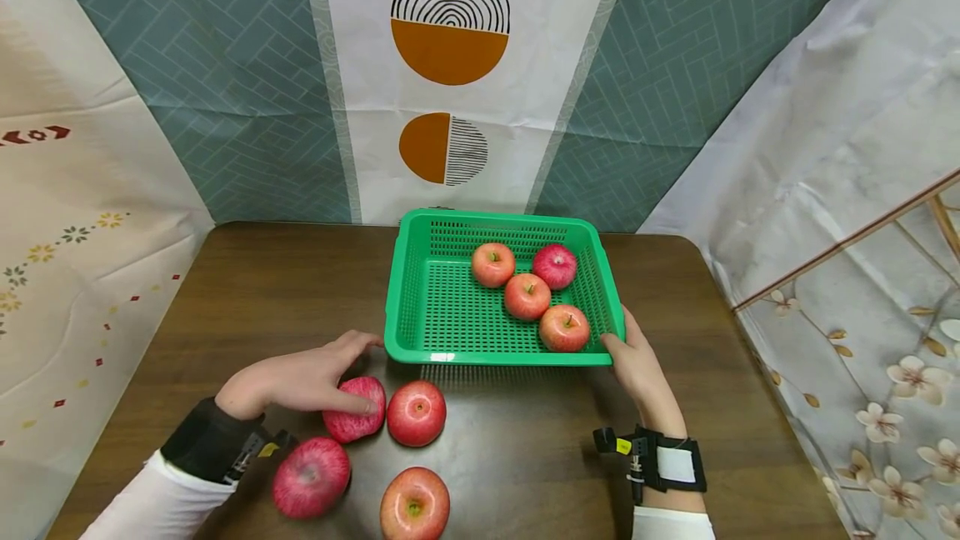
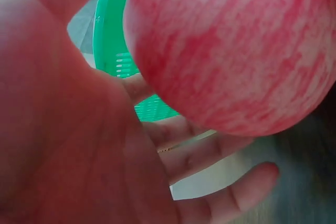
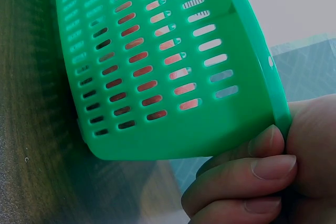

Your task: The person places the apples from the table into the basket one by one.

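the person's left hand (image 1: 303,380) is spread over a streaky red apple (image 1: 352,428) on the dark wooden table (image 1: 525,457), its thumb lying across the fruit and its fingers reaching loosely past the far side toward the green basket (image 1: 495,357); they look relaxed rather than wrapped round it, and i can't tell how firmly they touch. the fingertips come right up beside the basket's near left corner, though whether they meet it i can't tell. the right hand (image 1: 641,365), well apart from the left, is clamped on the basket's near right corner, thumb at the rim and other fingers curled against the outside. four apples (image 1: 527,297) sit inside the basket, bunched toward the right hand's side. a glossy red apple (image 1: 417,413) lies just beside the streaky one, a dark pink apple (image 1: 311,477) rests near the black band (image 1: 206,440) on the left wrist, and a paler red apple (image 1: 415,504) lies nearer the person.
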The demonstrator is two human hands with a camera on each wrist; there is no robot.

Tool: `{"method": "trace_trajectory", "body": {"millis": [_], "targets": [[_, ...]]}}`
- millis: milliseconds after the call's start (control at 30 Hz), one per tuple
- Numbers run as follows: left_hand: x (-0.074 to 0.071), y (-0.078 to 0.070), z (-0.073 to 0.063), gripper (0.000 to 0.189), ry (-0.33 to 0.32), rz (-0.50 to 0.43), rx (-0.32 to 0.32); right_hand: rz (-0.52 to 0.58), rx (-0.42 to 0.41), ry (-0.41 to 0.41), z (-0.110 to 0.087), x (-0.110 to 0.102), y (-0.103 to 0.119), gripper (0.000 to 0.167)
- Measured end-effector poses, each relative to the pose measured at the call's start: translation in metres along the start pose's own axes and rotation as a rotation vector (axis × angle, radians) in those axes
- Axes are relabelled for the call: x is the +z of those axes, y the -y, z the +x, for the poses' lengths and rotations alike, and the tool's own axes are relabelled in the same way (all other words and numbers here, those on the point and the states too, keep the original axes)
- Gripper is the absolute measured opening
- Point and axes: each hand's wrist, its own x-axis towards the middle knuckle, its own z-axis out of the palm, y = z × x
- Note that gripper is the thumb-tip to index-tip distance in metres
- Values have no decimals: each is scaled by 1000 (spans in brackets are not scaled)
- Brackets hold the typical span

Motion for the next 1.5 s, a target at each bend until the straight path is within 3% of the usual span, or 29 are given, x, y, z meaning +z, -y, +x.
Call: {"method": "trace_trajectory", "body": {"millis": [200,533,733,1000,1500], "targets": [[0,-3,3,91,57,0,-35,15,-12,7,-1,0,-1,70],[-1,-4,7,78,79,15,-1,30,-12,9,-3,-1,1,70],[0,-4,6,73,99,6,-30,23,-7,9,-3,0,1,70],[-1,-3,5,64,104,43,-43,5,-6,-1,-2,0,2,70],[-2,-2,0,53,86,24,-63,6,6,-10,-1,1,2,70]]}}
